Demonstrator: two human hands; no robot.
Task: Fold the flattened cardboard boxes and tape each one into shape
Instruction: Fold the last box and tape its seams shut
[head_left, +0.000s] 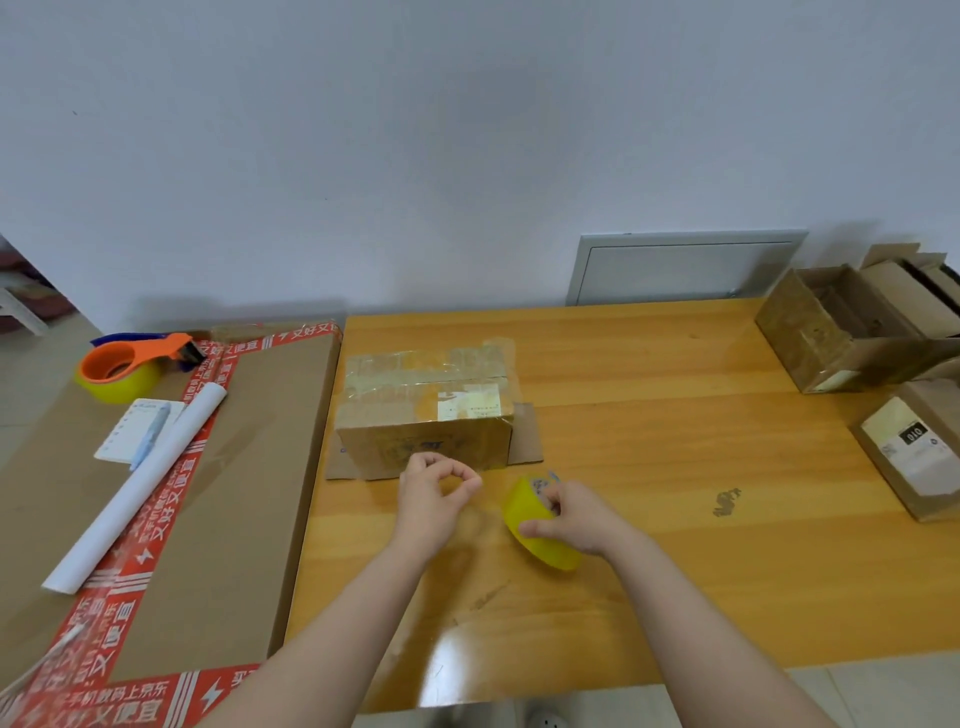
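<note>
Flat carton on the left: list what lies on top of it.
On the flat carton lie an orange tape dispenser, a notepad with a blue pen on it, and a white paper roll. Whatever they cover is hidden.

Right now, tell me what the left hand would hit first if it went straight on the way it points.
Most likely the near side of the taped cardboard box: the left hand points away from the person, straight at it. Depth is hard to judge from this view.
</note>
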